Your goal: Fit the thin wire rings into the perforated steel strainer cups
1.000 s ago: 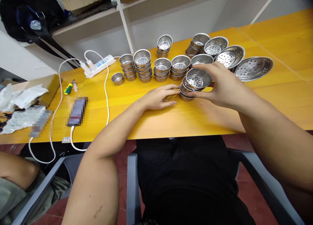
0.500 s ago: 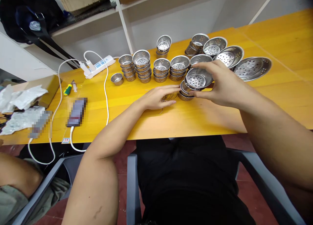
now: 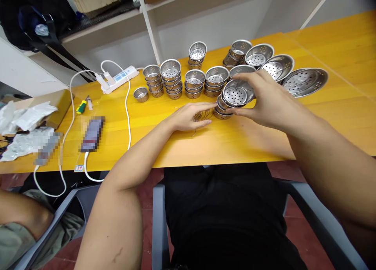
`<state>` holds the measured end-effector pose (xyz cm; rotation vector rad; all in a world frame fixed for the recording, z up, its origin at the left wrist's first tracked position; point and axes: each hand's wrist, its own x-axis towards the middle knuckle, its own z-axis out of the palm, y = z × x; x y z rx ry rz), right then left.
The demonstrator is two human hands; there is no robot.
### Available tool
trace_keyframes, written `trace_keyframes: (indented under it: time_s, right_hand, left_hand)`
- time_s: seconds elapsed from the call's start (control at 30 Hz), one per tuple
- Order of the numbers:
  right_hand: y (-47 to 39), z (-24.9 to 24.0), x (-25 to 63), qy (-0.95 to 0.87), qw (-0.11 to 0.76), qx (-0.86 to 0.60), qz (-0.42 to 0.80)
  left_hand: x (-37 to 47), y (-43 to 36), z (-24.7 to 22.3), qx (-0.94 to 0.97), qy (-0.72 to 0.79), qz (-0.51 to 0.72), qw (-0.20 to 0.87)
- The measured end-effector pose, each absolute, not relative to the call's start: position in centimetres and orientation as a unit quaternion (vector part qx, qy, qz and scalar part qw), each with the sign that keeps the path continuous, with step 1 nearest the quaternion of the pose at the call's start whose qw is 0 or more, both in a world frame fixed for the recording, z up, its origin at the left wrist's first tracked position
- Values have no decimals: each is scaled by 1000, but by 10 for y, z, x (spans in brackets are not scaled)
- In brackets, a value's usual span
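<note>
My right hand (image 3: 268, 101) grips a perforated steel cup (image 3: 238, 93) by its sides, thumb in front and fingers behind. This cup sits tilted on top of a short stack of similar cups (image 3: 222, 112). To the left, my left hand (image 3: 190, 116) lies low over the table, fingers stretched out and thumb apart. Its fingertips reach the side of that stack. Thin curved wires (image 3: 203, 115) show between its thumb and fingers, lying on the table as far as I can see.
Behind stand several stacks of steel cups (image 3: 170, 78) and a single small cup (image 3: 141, 94). Wider perforated bowls (image 3: 305, 82) lean in a row at the right. Leftward are a power strip (image 3: 120, 80), phone (image 3: 93, 134), white cable (image 3: 127, 113) and green screwdriver (image 3: 81, 107). Another person's leg (image 3: 23, 213) is at lower left.
The cup in my right hand has shifted very slightly left and tilts a little more toward the stack. My left hand has stayed in place.
</note>
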<state>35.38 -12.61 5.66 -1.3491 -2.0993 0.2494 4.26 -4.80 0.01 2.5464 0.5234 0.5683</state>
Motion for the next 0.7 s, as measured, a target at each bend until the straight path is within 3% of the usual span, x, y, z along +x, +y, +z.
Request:
trace_keyframes:
  time_s: [0.37,0.7]
  right_hand:
    - [-124,59,360,-773,352,-502,163]
    - [-119,66,358,-786,321,-514,125]
  left_hand:
    - [42,-48,0,925,187,209,256]
    - [42,-46,-2,926,178,211,258]
